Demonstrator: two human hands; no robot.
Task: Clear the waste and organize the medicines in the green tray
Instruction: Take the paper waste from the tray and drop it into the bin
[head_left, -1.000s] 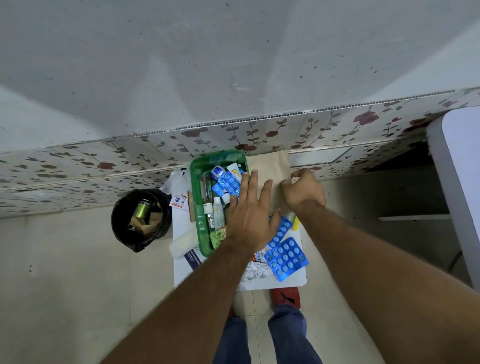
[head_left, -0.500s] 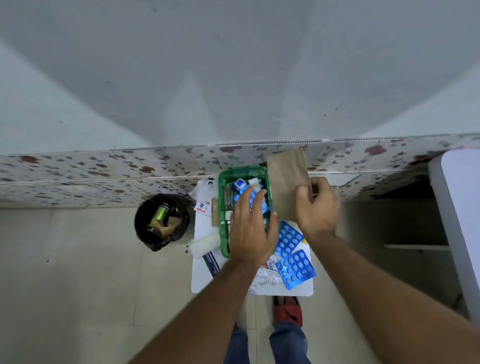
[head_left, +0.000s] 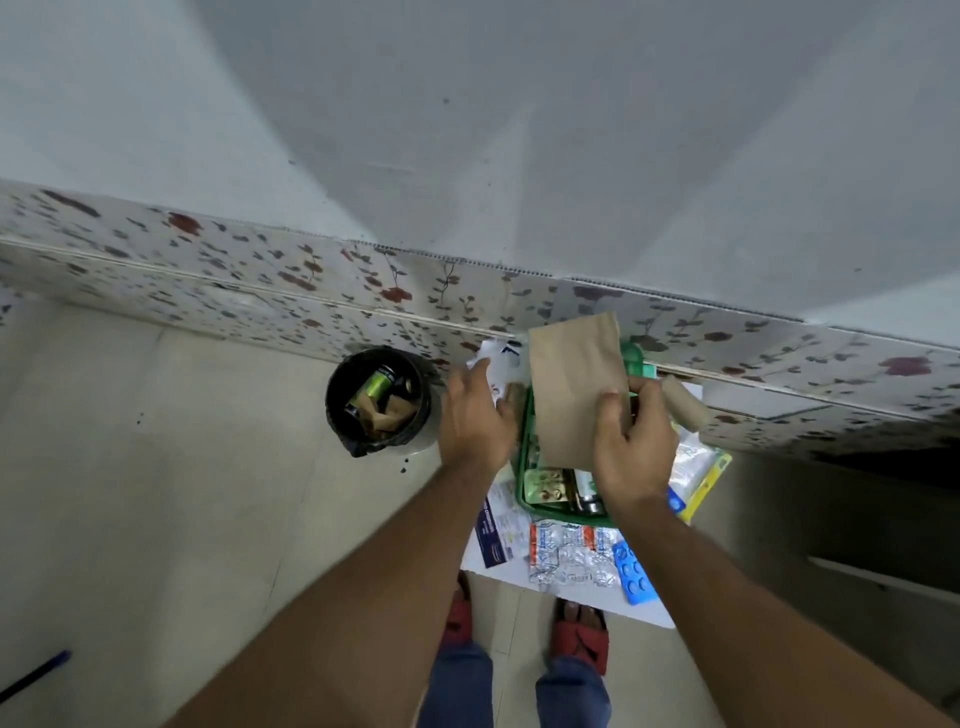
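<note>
Holding flat brown paper bag (head_left: 574, 395) overhead.

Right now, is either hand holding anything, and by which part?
The right hand pinches the flat brown paper bag by its lower right edge. The left hand appears empty, fingers loosely open.

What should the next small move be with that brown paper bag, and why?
Probably carry the paper bag left and drop it into the black bin. The right hand holds it in a grip above the green tray, hiding the medicines there; the bin is open, already holds brown scraps, and the left hand lies between.
</note>
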